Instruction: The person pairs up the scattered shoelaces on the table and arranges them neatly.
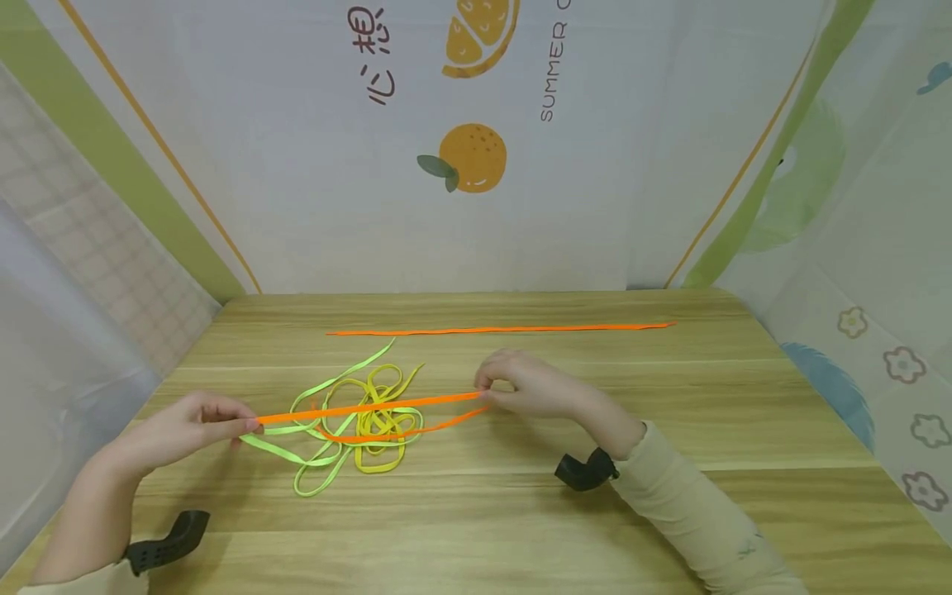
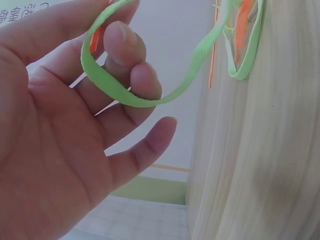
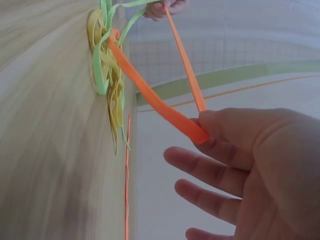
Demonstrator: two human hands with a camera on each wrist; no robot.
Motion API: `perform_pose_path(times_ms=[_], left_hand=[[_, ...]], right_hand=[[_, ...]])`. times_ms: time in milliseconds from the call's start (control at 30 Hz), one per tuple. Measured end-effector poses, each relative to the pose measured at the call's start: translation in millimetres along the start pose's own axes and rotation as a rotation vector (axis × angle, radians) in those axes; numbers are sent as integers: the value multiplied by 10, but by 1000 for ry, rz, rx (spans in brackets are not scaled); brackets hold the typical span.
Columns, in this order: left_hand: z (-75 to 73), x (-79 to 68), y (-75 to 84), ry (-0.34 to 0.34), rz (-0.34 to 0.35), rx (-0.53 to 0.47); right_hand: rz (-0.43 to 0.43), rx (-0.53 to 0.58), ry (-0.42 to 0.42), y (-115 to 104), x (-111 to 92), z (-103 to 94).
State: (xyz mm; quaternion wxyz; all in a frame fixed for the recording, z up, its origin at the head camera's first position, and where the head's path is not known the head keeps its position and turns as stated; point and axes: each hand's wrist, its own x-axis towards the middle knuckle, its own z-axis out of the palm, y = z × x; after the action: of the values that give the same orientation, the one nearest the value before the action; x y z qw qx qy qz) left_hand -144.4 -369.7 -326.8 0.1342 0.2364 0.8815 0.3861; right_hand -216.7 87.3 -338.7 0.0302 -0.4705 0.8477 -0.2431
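An orange shoelace point(image 1: 424, 402) is stretched between my two hands above the table. My left hand point(image 1: 178, 431) pinches one part of it with thumb and fingertips. A light green shoelace point(image 2: 102, 80) also runs through the left fingers, hanging in a loop across them. My right hand point(image 1: 539, 388) pinches the orange lace between thumb and index finger, the other fingers spread. From there the lace's loose part point(image 3: 160, 106) sags back toward the pile. Beneath lies a tangled yellow shoelace point(image 1: 381, 468), with green loops point(image 1: 327, 483) among it.
A second orange shoelace point(image 1: 506, 330) lies straight across the far part of the wooden table point(image 1: 476, 529). Behind the table hangs a white printed cloth point(image 1: 580, 215). Black curved pieces point(image 1: 586, 471) are on both wrists.
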Motion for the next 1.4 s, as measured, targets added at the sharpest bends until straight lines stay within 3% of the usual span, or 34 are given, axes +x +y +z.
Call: perform_pose_path(times_ms=[433,733,933,1200,1400], left_hand=[[-7,-23,19,123,-23,63],[-7,-16,8,194,-84,96],[5,3,-8,183,-104,70],[29,14,-34,168,-66,23],[38,14,-56,144,0,-22]], right_hand=[[40,49,-11,141,-192,-93],[79,90,-2,274,-398,-196],[121,143,3,364,-501,-234],[141,223,9,459,-623,-306],[192,246,7,518,-720,-357]])
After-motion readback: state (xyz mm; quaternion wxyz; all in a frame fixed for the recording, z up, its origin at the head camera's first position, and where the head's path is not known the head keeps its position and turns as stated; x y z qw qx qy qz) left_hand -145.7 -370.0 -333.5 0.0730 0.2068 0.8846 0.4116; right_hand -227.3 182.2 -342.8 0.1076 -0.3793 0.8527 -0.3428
